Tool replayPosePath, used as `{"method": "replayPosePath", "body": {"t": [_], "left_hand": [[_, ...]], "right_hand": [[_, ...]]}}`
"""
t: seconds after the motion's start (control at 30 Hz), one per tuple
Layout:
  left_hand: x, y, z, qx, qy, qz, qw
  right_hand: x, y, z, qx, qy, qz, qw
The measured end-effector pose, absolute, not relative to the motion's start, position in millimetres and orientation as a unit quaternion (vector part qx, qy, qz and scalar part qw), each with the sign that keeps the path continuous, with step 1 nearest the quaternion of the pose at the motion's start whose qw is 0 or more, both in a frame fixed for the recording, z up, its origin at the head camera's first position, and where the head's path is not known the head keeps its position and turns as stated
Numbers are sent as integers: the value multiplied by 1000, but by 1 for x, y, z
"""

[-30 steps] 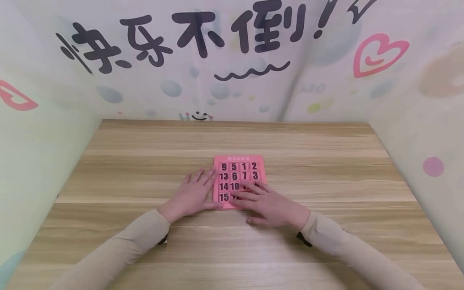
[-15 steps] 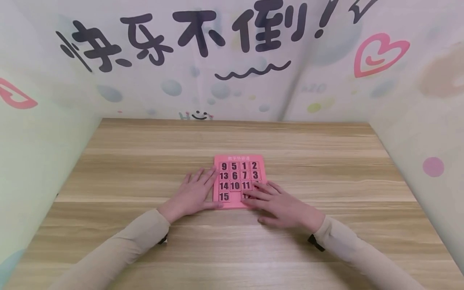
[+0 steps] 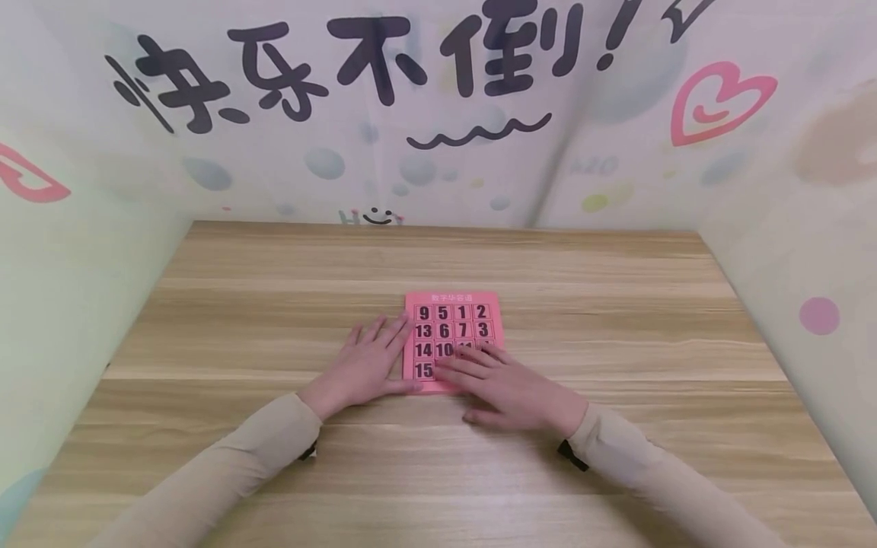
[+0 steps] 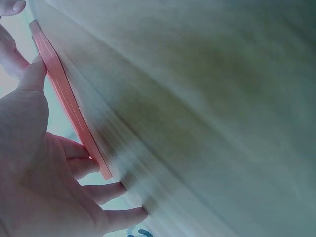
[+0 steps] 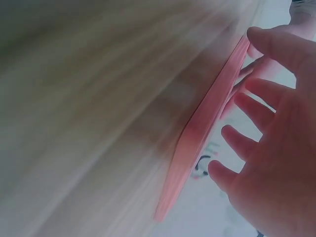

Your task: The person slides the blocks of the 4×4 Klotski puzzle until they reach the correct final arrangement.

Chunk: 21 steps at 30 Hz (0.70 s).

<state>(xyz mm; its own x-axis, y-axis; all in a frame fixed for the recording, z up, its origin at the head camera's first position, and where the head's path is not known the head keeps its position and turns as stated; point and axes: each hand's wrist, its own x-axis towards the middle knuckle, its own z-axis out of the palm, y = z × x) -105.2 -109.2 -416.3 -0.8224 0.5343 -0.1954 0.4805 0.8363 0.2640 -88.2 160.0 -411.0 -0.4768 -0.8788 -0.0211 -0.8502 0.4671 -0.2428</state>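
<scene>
A pink number sliding puzzle [image 3: 418, 297] lies flat on the table, its tiles marked with black numbers. My left hand [image 3: 359, 367] rests along its left side, with the thumb at the lower left corner and fingertips at the upper left edge. In the left wrist view, the thumb [image 4: 33, 76] touches the puzzle's pink side [image 4: 69, 101]. Over the lower right tiles lies my right hand [image 3: 514, 387], fingers extended, hiding most of the bottom row right of the 15 tile [image 3: 423, 370]. Whether those fingertips press a tile cannot be told.
The wood-grain table [image 3: 438, 479] extends around the puzzle on every side. A white printed backdrop [image 3: 274, 152] with large black characters stands behind it, and similar printed walls close off the left and right sides.
My right hand first slid right, uncovering the 11 tile and a gap beside the 15, then came back left over them. The left hand and puzzle stay in place.
</scene>
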Motion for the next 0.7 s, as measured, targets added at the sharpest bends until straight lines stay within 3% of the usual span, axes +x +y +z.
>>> {"method": "replayPosePath", "body": {"t": [0.27, 0.7], "left_hand": [[-105, -107, -415, 268, 950, 99, 129], [-105, -107, -415, 262, 950, 100, 136]], "right_hand": [[-88, 140, -407, -499, 855, -84, 111], [-87, 158, -408, -491, 861, -77, 104]]}}
